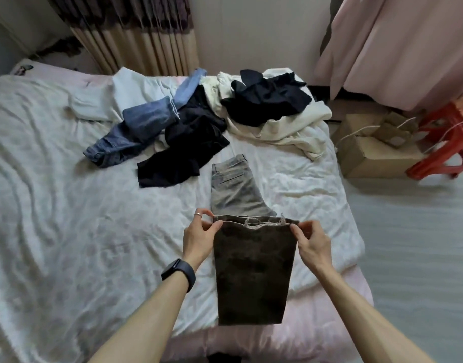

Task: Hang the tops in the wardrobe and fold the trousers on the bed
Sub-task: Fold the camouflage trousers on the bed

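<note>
Grey trousers (235, 187) lie lengthwise on the bed (67, 192), waistband away from me. Their frayed leg hems are lifted and folded back toward the waist, showing the dark underside (254, 273). My left hand (200, 238) pinches the left corner of the hems, and my right hand (311, 239) pinches the right corner. Further back lie blue jeans (136, 127), a black garment (188, 148), a cream top (290, 127) and a dark navy garment (269, 98) on top of it.
A white crumpled sheet covers the bed. Cardboard boxes (377, 153) and a red plastic stool (450, 142) stand on the floor to the right. A pink curtain (398, 48) hangs at the back right, striped curtains (136, 38) behind the bed.
</note>
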A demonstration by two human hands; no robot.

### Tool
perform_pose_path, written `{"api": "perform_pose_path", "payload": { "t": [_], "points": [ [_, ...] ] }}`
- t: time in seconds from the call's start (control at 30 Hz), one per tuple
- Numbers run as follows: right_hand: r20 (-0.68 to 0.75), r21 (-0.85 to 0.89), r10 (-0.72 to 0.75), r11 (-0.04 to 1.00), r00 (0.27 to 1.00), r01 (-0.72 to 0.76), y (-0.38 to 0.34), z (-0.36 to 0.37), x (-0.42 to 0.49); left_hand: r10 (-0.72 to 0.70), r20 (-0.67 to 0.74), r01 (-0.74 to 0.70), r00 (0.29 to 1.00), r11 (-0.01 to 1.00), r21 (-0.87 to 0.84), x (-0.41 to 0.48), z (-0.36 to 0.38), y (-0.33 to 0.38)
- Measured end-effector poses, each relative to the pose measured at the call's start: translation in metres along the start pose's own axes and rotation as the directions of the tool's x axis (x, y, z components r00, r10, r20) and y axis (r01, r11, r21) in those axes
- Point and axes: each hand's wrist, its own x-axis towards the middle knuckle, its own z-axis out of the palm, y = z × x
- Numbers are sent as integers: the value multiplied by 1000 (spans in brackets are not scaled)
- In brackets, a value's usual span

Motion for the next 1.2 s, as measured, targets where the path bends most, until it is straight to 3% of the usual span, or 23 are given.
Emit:
{"api": "perform_pose_path", "payload": {
  "t": [0.23,0.43,0.63,0.77,0.87,0.97,1.03,1.2],
  "points": [
    [19,-56,-41,998,999,42,-13,47,123,-28,-41,27,999,1000,-10,115,34,-8],
    [137,-207,-173,958,975,199,4,108,228,-71,-44,71,996,997,-3,212,63,-39],
    [179,-186,-53,979,982,86,46,174,312,-139,-65,139,988,990,4,290,97,-85],
    [100,0,108,994,989,-109,70,188,302,-191,-89,189,978,981,-33,290,116,-110],
    [72,21,117,993,990,-119,81,186,286,-250,-111,244,962,968,-64,285,122,-120],
    [-44,75,117,991,992,-113,80,181,286,-163,-195,174,967,984,38,292,120,-120],
    [-85,158,161,976,983,-146,73,178,294,-105,-176,118,979,991,66,297,121,-117],
    [149,-56,146,989,978,-139,62,180,302,-108,-109,125,988,977,170,313,131,-116]
  ]
}}
